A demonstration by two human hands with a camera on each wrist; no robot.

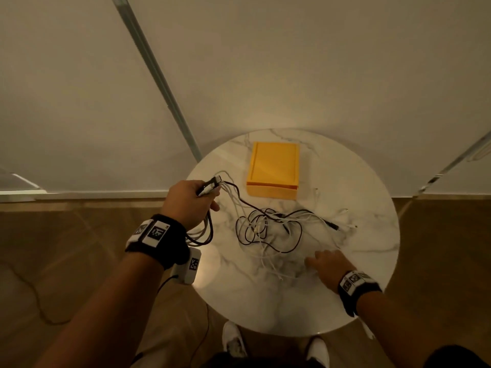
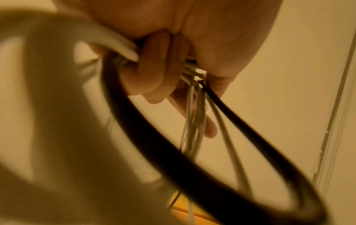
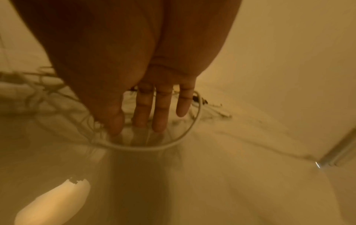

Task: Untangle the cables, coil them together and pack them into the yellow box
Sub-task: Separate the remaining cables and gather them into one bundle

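A tangle of black and white cables (image 1: 268,229) lies in the middle of the round marble table (image 1: 366,181). My left hand (image 1: 190,201) is raised over the table's left edge and grips a bundle of cable ends (image 2: 194,76), with a coiled loop (image 1: 202,235) hanging below the fist. The black loop (image 2: 154,144) sweeps past the left wrist camera. My right hand (image 1: 325,260) lies near the front right of the tangle, fingers (image 3: 159,112) straight and resting on the table beside a white cable (image 3: 146,148). The open yellow box (image 1: 273,170) stands behind the tangle.
Loose cable plugs (image 1: 337,225) trail to the right of the tangle. A white wall with a metal strip (image 1: 156,75) rises behind the table. Wooden floor (image 1: 79,248) surrounds it, and my white shoes (image 1: 233,338) stand under the near edge.
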